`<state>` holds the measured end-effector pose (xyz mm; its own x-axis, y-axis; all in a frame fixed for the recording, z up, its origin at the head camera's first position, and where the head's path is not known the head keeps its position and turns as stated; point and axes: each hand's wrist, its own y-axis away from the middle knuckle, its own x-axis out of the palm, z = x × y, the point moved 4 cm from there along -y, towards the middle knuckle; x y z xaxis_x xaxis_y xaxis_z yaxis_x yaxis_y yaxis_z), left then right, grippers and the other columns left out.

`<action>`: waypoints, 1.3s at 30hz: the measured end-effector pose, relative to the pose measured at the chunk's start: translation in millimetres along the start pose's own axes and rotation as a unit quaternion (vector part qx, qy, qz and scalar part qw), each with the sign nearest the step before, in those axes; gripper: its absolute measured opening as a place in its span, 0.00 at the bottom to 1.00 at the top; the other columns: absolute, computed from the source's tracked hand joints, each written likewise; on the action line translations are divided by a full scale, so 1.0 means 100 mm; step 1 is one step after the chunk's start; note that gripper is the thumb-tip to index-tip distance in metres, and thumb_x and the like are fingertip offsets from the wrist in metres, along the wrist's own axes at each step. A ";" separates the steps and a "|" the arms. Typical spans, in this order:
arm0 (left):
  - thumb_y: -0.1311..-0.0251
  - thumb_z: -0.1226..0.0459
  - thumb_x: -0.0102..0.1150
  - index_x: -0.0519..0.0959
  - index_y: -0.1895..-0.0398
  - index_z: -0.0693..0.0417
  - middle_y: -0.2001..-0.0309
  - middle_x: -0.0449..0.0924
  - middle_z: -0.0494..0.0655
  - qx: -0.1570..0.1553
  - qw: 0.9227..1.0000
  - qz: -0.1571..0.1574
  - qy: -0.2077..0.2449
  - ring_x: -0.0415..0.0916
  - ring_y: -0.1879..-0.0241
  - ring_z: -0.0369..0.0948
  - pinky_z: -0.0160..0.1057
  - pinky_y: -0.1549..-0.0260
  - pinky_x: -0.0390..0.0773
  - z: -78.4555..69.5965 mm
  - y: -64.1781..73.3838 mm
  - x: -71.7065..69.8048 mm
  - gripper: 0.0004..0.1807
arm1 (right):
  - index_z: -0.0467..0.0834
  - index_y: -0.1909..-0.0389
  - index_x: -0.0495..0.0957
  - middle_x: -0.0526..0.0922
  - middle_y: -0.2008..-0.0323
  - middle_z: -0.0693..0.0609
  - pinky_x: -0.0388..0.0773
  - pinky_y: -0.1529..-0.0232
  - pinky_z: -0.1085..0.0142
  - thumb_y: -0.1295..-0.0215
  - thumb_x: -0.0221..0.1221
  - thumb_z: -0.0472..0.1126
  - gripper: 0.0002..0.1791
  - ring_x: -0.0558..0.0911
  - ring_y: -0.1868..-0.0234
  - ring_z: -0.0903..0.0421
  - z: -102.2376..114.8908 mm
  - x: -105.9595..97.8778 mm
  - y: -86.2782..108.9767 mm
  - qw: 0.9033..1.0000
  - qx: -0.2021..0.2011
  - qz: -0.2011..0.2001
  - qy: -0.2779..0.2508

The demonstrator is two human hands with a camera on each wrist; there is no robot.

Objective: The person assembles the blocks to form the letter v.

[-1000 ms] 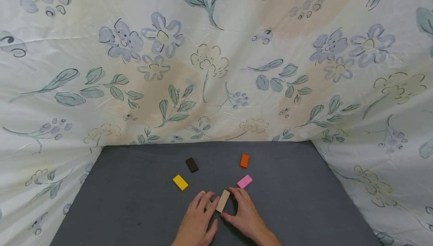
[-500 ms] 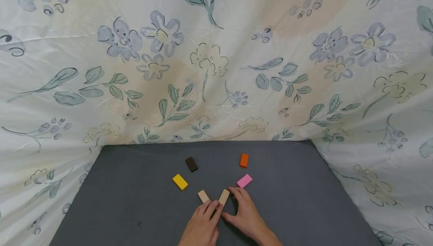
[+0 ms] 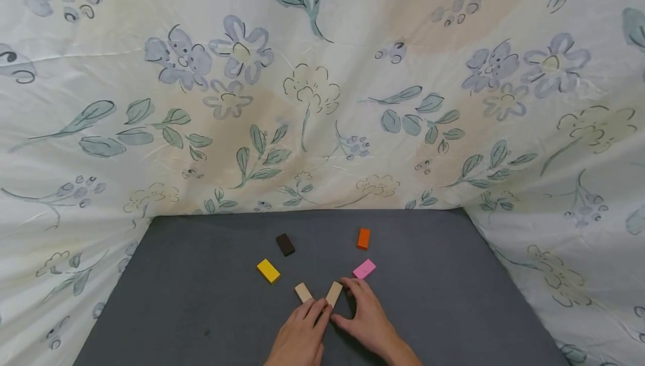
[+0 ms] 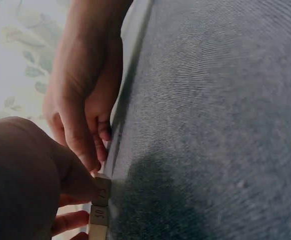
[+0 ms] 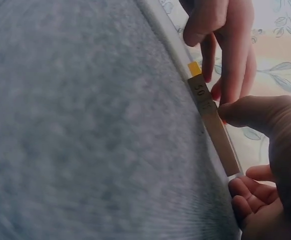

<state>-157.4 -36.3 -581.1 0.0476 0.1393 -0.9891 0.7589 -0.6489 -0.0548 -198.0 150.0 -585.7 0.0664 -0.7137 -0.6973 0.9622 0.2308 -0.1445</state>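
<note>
Two plain wooden blocks make a V in the head view, the left block [image 3: 303, 292] slanting one way and the right block [image 3: 333, 292] the other. My left hand [image 3: 298, 333] lies over their near ends, fairly straight fingers touching them and hiding where they meet. With thumb and fingertips at opposite ends of the right block, my right hand [image 3: 372, 324] holds it. Dark printed marks show on the block ends [image 4: 99, 214] in the left wrist view. The right wrist view shows the held block [image 5: 219, 135] lengthwise along the cloth.
Beyond the hands lie a yellow block [image 3: 269, 271], a dark brown block [image 3: 285, 245], an orange block [image 3: 364, 239] and a pink block [image 3: 364, 269]. A grey cloth surface [image 3: 201, 287] bears them all. Floral fabric [image 3: 322, 131] hangs at the back and sides.
My left hand has shifted slightly right and toward the near ends, uncovering the left wooden block's far end. My right hand has stayed at the right block. The last half second shows almost no motion.
</note>
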 end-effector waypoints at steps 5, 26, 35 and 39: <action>0.32 0.56 0.69 0.76 0.24 0.51 0.28 0.72 0.47 0.003 1.000 0.014 -0.014 0.71 0.30 0.47 0.45 0.34 0.79 -0.02 -0.01 -0.04 0.33 | 0.41 0.33 0.79 0.80 0.46 0.53 0.84 0.52 0.61 0.44 0.84 0.47 0.40 0.80 0.52 0.58 0.00 -0.12 -0.01 0.999 0.002 -0.048 -0.016; 0.31 0.53 0.68 0.72 0.19 0.51 0.25 0.69 0.47 -0.010 0.998 0.056 0.016 0.69 0.31 0.47 0.43 0.34 0.78 -0.05 -0.03 0.03 0.38 | 0.35 0.30 0.77 0.80 0.39 0.39 0.81 0.42 0.41 0.39 0.81 0.45 0.40 0.80 0.41 0.40 -0.41 -0.77 -0.24 0.984 0.078 -0.158 0.030; 0.31 0.54 0.68 0.72 0.20 0.51 0.26 0.70 0.48 -0.002 0.999 0.040 0.023 0.70 0.32 0.47 0.41 0.38 0.81 -0.03 -0.02 0.07 0.37 | 0.34 0.29 0.76 0.79 0.38 0.38 0.81 0.40 0.41 0.39 0.81 0.46 0.42 0.79 0.40 0.40 -0.50 -0.80 -0.29 0.985 0.102 -0.140 0.029; 0.32 0.55 0.69 0.72 0.20 0.52 0.26 0.70 0.48 -0.004 0.999 0.035 0.027 0.70 0.32 0.47 0.41 0.39 0.81 -0.02 -0.01 0.07 0.37 | 0.33 0.29 0.76 0.78 0.37 0.38 0.80 0.38 0.40 0.39 0.81 0.47 0.42 0.79 0.39 0.40 -0.52 -0.77 -0.30 0.986 0.107 -0.124 0.030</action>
<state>-156.9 -33.2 -588.0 0.1361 0.1348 -0.9815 0.7576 -0.6526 0.0154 -245.5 232.6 -564.0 -0.1869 -0.6892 -0.7000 0.9811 -0.0951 -0.1682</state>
